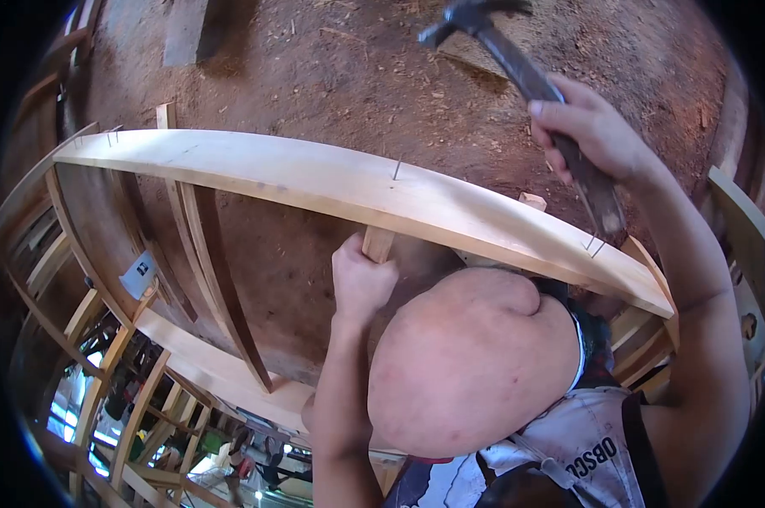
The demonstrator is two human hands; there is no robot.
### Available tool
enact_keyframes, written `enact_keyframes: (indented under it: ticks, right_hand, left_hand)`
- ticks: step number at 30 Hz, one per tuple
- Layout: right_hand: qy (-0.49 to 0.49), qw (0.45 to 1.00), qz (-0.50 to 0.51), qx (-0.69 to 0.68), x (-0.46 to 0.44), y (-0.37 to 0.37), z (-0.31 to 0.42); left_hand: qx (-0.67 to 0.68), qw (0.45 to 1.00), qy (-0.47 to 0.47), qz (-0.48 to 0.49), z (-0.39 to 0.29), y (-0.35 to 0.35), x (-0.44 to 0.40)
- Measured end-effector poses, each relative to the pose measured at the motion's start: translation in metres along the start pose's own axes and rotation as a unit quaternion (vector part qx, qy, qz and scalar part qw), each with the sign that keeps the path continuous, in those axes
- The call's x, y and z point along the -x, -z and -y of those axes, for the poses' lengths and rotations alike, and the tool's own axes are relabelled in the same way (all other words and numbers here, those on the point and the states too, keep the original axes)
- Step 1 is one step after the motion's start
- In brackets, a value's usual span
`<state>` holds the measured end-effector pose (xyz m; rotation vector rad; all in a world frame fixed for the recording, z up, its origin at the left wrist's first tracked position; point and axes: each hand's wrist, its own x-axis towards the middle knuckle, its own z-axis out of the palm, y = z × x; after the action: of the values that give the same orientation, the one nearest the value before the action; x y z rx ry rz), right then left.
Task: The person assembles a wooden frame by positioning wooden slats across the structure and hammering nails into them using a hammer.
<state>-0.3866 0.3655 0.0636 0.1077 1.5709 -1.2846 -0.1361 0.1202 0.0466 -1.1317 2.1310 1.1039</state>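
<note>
A long pale wooden board (315,173) runs across the view, with nails standing up at its left end, near its middle and near its right end. My right hand (590,131) grips the dark handle of a hammer (531,80), raised above the board's right part, with the head at the top of the view. Below the board, my left hand (361,275) is wrapped round a short wooden piece (378,244) that meets the board's lower edge beneath the middle nail.
Dirt ground with wood chips lies beyond the board. A wood block (188,32) rests at the upper left. Thin slats (217,279) cross to a lower board (222,364). Wooden frames (150,406) stand at the lower left. My bent knee is close below the board.
</note>
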Motion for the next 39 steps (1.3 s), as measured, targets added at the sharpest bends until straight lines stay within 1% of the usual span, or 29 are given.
enact_keyframes:
  ticks: [2, 3, 4, 6, 8, 10, 11, 13, 14, 15, 16, 18, 20, 21, 22, 24, 25, 26, 27, 28, 29, 30, 32, 34, 35, 36, 37, 38, 39]
  right_hand:
    - [-0.073, 0.994, 0.078, -0.009, 0.01, -0.009, 0.001]
    - [-0.087, 0.985, 0.148, -0.006, 0.012, -0.009, -0.006]
    - [-0.09, 0.977, 0.19, 0.023, 0.013, -0.007, -0.01]
    - [-0.094, 0.993, 0.061, 0.025, 0.028, 0.002, 0.008]
    - [-0.004, 0.991, -0.137, 0.0, 0.033, 0.016, 0.013]
    - [0.047, 0.973, -0.226, -0.026, 0.016, 0.062, 0.002]
    - [0.043, 0.973, -0.225, -0.024, 0.012, 0.059, -0.002]
    - [0.063, 0.956, -0.287, -0.022, -0.003, 0.034, -0.01]
    - [0.038, 0.988, -0.146, 0.036, 0.01, 0.003, -0.01]
    - [-0.045, 0.996, 0.019, 0.08, 0.014, -0.011, -0.004]
    - [-0.105, 0.965, 0.192, 0.141, 0.018, -0.024, 0.001]
    - [-0.114, 0.989, 0.093, 0.032, 0.016, -0.008, 0.014]
    - [-0.034, 0.994, -0.098, 0.023, 0.018, 0.009, 0.02]
    - [0.012, 0.987, -0.161, 0.013, 0.01, 0.031, 0.011]
    - [0.02, 0.974, -0.226, 0.016, 0.008, 0.035, 0.018]
    - [0.078, 0.961, -0.26, -0.046, -0.008, 0.038, 0.0]
    - [0.202, 0.963, -0.112, 0.136, -0.008, 0.029, -0.022]
    - [0.254, 0.939, -0.034, 0.231, -0.001, 0.019, -0.026]
    - [0.314, 0.897, 0.04, 0.308, 0.006, 0.009, -0.029]
    - [0.093, 0.968, 0.098, 0.211, 0.011, -0.011, -0.009]
    - [-0.128, 0.974, 0.151, 0.106, 0.011, -0.019, 0.009]
    - [-0.09, 0.99, 0.108, 0.02, 0.013, -0.01, 0.015]
    - [-0.027, 0.998, -0.054, 0.01, 0.01, 0.006, 0.017]
    - [0.052, 0.987, -0.153, 0.02, -0.006, 0.026, 0.017]
    - [0.053, 0.982, -0.183, 0.011, -0.011, 0.021, 0.011]
    - [0.015, 0.997, -0.076, 0.024, -0.005, 0.016, 0.001]
    - [-0.083, 0.988, 0.06, 0.113, 0.007, -0.006, 0.009]
    - [-0.179, 0.944, 0.194, 0.195, 0.017, -0.028, 0.016]
    - [-0.155, 0.956, 0.188, 0.166, 0.014, -0.025, 0.011]
  left_hand:
    - [-0.071, 0.996, -0.015, -0.051, 0.008, -0.005, 0.0]
    - [-0.072, 0.996, -0.012, -0.05, 0.01, -0.006, 0.002]
    - [-0.07, 0.996, -0.011, -0.06, 0.008, -0.007, 0.002]
    - [-0.069, 0.995, -0.008, -0.068, 0.006, -0.007, 0.002]
    - [-0.065, 0.995, -0.021, -0.076, 0.004, -0.007, 0.002]
    - [-0.069, 0.995, -0.018, -0.064, 0.004, -0.007, 0.0]
    - [-0.073, 0.995, -0.018, -0.059, 0.005, -0.007, 0.0]
    - [-0.075, 0.996, -0.009, -0.057, 0.006, -0.006, -0.001]
    - [-0.078, 0.995, -0.002, -0.054, 0.005, -0.006, -0.001]
    - [-0.078, 0.996, -0.003, -0.053, 0.003, -0.007, 0.002]
    - [-0.059, 0.996, -0.007, -0.063, 0.001, -0.007, 0.005]
    - [-0.036, 0.997, -0.014, -0.074, 0.002, -0.006, 0.004]
    - [-0.04, 0.995, -0.044, -0.084, 0.006, -0.009, 0.001]
    - [-0.041, 0.995, -0.039, -0.076, 0.009, -0.009, 0.004]
    - [-0.051, 0.996, -0.025, -0.067, 0.007, -0.008, 0.002]
    - [-0.061, 0.996, -0.014, -0.061, 0.007, -0.007, 0.0]
    - [-0.065, 0.996, -0.015, -0.063, 0.009, -0.008, -0.001]
    - [-0.069, 0.995, -0.018, -0.066, 0.01, -0.008, -0.002]
    - [-0.071, 0.995, -0.02, -0.065, 0.009, -0.009, 0.0]
    - [-0.058, 0.996, -0.025, -0.068, 0.009, -0.008, 0.003]
    - [-0.039, 0.996, -0.032, -0.078, 0.008, -0.009, 0.0]
    - [-0.039, 0.996, -0.029, -0.077, 0.01, -0.008, 0.001]
    - [-0.035, 0.995, -0.053, -0.083, 0.011, -0.01, -0.001]
    - [-0.051, 0.995, -0.036, -0.075, 0.014, -0.012, -0.002]
    - [-0.064, 0.995, -0.022, -0.078, 0.014, -0.011, -0.002]
    - [-0.066, 0.995, -0.024, -0.076, 0.016, -0.011, -0.001]
    - [-0.055, 0.996, -0.019, -0.071, 0.018, -0.012, -0.003]
    - [-0.047, 0.997, -0.013, -0.063, 0.018, -0.012, -0.003]
    - [-0.052, 0.997, -0.018, -0.06, 0.016, -0.009, -0.001]
